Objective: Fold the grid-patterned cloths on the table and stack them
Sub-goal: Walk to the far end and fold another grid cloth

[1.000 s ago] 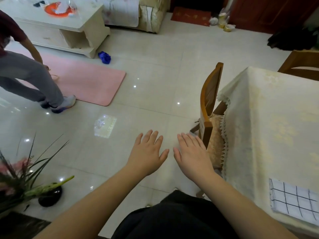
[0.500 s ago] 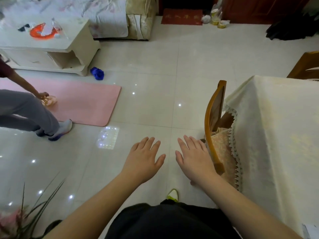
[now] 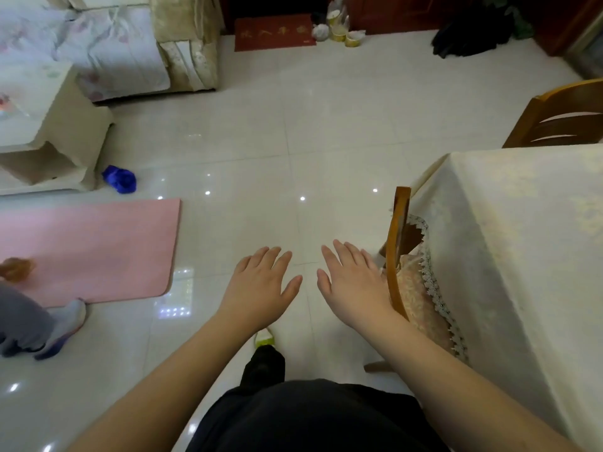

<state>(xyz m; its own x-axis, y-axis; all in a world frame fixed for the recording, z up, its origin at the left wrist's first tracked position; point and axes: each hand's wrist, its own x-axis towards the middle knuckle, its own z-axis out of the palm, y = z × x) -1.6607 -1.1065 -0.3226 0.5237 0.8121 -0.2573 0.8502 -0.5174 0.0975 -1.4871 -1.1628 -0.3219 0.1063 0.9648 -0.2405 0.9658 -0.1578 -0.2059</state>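
Observation:
My left hand (image 3: 257, 285) and my right hand (image 3: 354, 285) are held out flat, palms down, side by side over the tiled floor. Both are empty with fingers spread. The table (image 3: 522, 256), draped in a cream tablecloth, stands to the right of my right hand. No grid-patterned cloth shows in this view; the part of the table in view is bare tablecloth.
A wooden chair (image 3: 399, 256) with a lace cushion is tucked against the table's left side, touching distance from my right hand. Another chair (image 3: 561, 119) stands behind the table. A pink mat (image 3: 88, 249), a person's leg (image 3: 36, 327), a white cabinet (image 3: 49, 132) and a blue object (image 3: 120, 178) lie left.
The view has swung left and up across the floor; the grid cloth at the table's near corner has dropped out of sight. Both hands stay flat and empty.

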